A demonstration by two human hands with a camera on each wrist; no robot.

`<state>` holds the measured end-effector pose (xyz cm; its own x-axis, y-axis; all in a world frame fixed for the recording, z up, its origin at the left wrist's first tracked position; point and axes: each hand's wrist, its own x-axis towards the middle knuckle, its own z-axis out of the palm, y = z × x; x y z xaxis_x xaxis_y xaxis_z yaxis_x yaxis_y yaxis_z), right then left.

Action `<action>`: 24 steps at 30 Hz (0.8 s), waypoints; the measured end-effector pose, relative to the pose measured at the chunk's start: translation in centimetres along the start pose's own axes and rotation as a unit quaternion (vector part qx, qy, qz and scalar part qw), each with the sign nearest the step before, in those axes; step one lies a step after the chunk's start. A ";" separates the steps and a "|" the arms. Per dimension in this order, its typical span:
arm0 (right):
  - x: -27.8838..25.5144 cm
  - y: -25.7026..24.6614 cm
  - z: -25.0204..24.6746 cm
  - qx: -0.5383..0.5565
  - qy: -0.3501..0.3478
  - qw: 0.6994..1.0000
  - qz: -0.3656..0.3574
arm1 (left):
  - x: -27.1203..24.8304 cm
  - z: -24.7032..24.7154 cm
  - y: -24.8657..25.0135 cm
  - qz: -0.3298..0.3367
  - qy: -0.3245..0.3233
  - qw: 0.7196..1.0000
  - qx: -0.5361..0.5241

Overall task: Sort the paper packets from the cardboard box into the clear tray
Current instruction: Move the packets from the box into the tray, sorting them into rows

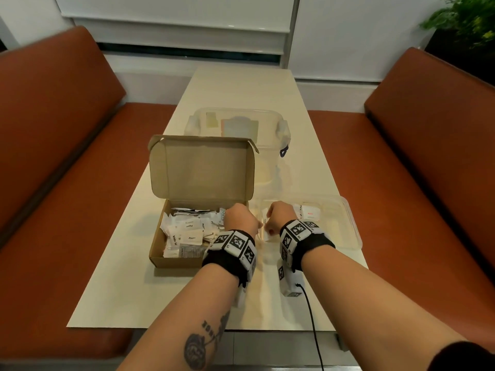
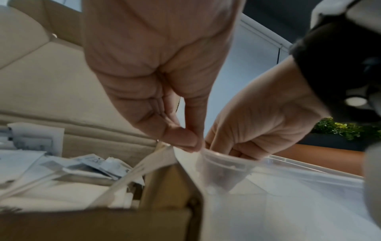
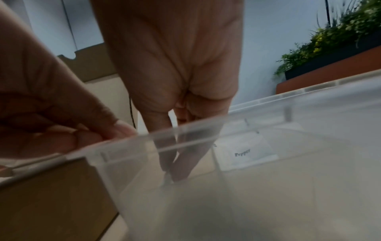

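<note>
Reaching down, the right hand (image 1: 280, 216) is dipping its pinched fingers (image 3: 175, 164) into the tray's (image 1: 353, 223) left compartment; whether they hold a packet cannot be told. The left hand (image 1: 239, 219) is pinching the tray's rim beside the box (image 1: 160, 259), where packets (image 1: 187, 234) are lying heaped. A pepper packet (image 3: 245, 154) is lying in the next compartment. Farther back, a clear tub (image 1: 284, 129) is standing.

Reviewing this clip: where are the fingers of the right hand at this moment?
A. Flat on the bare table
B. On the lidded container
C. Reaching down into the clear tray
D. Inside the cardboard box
C: the right hand has its fingers reaching down behind the clear tray wall, near a packet marked Pepper.
</note>
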<state>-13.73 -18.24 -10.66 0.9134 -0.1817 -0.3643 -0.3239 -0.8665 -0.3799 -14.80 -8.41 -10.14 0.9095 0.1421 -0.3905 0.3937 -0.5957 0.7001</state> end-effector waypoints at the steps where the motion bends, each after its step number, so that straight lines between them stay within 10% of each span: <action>1: 0.0 -0.1 -0.1 -0.019 -0.008 1.000 -0.002 | 0.0 0.0 0.0 -0.002 -0.001 1.000 -0.003; 15: 0.6 0.5 0.2 -0.278 0.025 0.954 -0.107 | 0.2 -0.1 0.0 -0.013 -0.012 1.000 -0.020; 24: -0.5 0.1 0.8 -0.216 0.080 0.967 -0.112 | 0.0 -0.3 -0.2 0.004 -0.023 0.998 -0.050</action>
<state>-14.41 -17.85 -11.17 0.9863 -0.0056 -0.1651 -0.0108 -0.9995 -0.0309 -14.88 -8.01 -10.09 0.9062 0.0999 -0.4110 0.4006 -0.5142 0.7584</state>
